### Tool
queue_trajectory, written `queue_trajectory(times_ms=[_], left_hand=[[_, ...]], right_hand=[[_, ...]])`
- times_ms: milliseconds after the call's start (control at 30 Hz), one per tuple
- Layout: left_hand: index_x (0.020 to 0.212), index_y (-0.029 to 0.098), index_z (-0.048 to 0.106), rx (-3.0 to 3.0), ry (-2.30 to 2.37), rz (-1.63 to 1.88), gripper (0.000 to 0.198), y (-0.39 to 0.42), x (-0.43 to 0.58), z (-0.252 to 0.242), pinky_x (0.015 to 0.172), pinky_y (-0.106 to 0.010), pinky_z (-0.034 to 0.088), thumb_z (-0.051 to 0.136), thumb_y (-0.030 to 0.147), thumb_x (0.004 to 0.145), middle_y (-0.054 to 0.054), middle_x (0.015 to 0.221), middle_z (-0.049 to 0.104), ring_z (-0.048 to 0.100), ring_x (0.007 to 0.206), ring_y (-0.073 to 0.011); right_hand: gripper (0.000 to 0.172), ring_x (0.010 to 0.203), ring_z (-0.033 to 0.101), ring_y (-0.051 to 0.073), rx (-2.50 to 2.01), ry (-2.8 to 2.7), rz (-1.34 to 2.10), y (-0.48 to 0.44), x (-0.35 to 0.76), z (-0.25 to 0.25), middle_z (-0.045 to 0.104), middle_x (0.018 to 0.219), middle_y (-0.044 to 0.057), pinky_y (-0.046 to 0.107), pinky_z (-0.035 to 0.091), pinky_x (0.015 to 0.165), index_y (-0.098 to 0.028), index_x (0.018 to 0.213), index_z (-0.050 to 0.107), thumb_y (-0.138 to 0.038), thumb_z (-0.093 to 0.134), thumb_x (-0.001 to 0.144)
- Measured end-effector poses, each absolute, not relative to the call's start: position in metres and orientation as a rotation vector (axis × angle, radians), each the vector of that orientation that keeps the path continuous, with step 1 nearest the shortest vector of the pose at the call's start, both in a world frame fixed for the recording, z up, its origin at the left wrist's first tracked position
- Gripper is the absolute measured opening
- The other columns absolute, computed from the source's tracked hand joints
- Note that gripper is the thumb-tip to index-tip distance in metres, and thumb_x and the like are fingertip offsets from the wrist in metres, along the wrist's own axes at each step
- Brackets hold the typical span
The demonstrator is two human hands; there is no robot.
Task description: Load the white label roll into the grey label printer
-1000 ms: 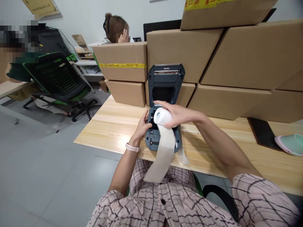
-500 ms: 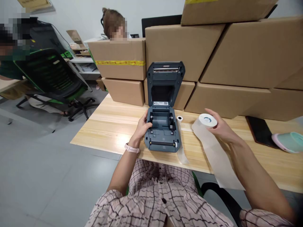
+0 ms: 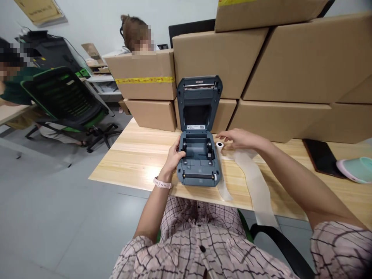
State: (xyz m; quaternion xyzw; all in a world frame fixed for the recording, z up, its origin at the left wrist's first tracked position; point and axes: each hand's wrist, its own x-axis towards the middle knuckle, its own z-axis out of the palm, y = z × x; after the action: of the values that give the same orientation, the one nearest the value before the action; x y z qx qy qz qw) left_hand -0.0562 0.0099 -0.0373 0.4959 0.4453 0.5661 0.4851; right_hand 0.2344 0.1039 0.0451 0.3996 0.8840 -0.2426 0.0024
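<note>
Printer [image 3: 197,167] sits near the front of the desk [image 3: 122,157], its lid [image 3: 199,97] raised at the far end. Left hand [image 3: 174,157] grips its left side, thumb over the rim, pinching the casing. Right hand [image 3: 242,138] is above the desk on the right, fingers extended and loosely spread, just beyond the small roll [image 3: 220,145]; contact cannot be told. Wide paper strip [image 3: 257,180] runs from beneath that hand over the near edge; its far end is hidden. Risks, as judged: the hanging length may drag the wide strip off the desk, or a sleeve or forearm may catch it. The small roll, standing close beside the printer with its own tail toward the near edge, could be tipped by a brush of the right fingers. A shove against the casing might nudge the printer sideways into it. The lid, if knocked, could drop onto the left thumb.
</note>
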Motion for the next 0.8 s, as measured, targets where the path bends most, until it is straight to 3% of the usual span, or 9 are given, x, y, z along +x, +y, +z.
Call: queue_trajectory(times_ms=[100,167,400,600,700,800], left_hand=[[0.151,0.01,0.05,1.203,1.079,1.383,0.095,0.01,-0.056,-0.037,0.124,-0.049,0.038,0.064,0.017,0.057,-0.013,0.152,0.059,0.043,0.15,-0.037],[0.15,0.011,0.051,1.22,1.066,1.383,0.094,0.01,-0.056,-0.038,0.123,-0.049,0.038,0.064,0.018,0.057,-0.013,0.152,0.059,0.045,0.149,-0.0368],[0.15,0.016,0.053,1.243,1.02,1.393,0.09,0.011,-0.058,-0.042,0.124,-0.047,0.037,0.066,0.019,0.061,-0.01,0.153,0.058,0.046,0.148,-0.0344],[0.15,0.014,0.051,1.213,1.05,1.373,0.092,0.008,-0.056,-0.036,0.123,-0.05,0.039,0.065,0.017,0.059,-0.012,0.152,0.059,0.049,0.146,-0.0366],[0.15,0.014,0.051,1.201,1.055,1.366,0.093,0.008,-0.055,-0.035,0.122,-0.051,0.039,0.065,0.017,0.058,-0.013,0.149,0.062,0.05,0.145,-0.0374],[0.148,0.013,0.052,1.196,1.057,1.378,0.093,0.009,-0.054,-0.035,0.121,-0.05,0.041,0.065,0.018,0.056,-0.013,0.145,0.065,0.05,0.144,-0.0378]], right_hand=[[0.037,0.092,0.073,0.031,1.174,2.713,-0.705,0.114,0.207,0.032,0.079,0.094,0.009,0.037,0.053,0.077,-0.019,0.105,0.076,-0.027,0.076,0.068],[0.028,0.086,0.071,0.027,1.133,2.717,-0.729,0.114,0.207,0.03,0.077,0.088,0.006,0.033,0.05,0.072,-0.019,0.095,0.076,-0.028,0.075,0.068],[0.029,0.086,0.067,0.02,1.028,2.733,-1.243,0.091,0.245,0.086,0.075,0.097,0.003,0.027,0.047,0.069,-0.021,0.098,0.072,-0.041,0.07,0.077],[0.019,0.066,0.054,0.016,0.768,2.947,-0.658,0.052,0.182,0.099,0.066,0.077,0.002,0.027,0.034,0.062,-0.02,0.087,0.066,-0.038,0.066,0.082],[0.027,0.069,0.057,0.017,0.72,2.943,-0.778,0.047,0.157,0.087,0.067,0.079,0.001,0.027,0.035,0.063,-0.021,0.089,0.065,-0.047,0.069,0.083],[0.032,0.076,0.062,0.019,0.773,2.951,-0.933,0.051,0.151,0.078,0.071,0.088,0.003,0.027,0.04,0.067,-0.02,0.106,0.067,-0.047,0.064,0.089]])
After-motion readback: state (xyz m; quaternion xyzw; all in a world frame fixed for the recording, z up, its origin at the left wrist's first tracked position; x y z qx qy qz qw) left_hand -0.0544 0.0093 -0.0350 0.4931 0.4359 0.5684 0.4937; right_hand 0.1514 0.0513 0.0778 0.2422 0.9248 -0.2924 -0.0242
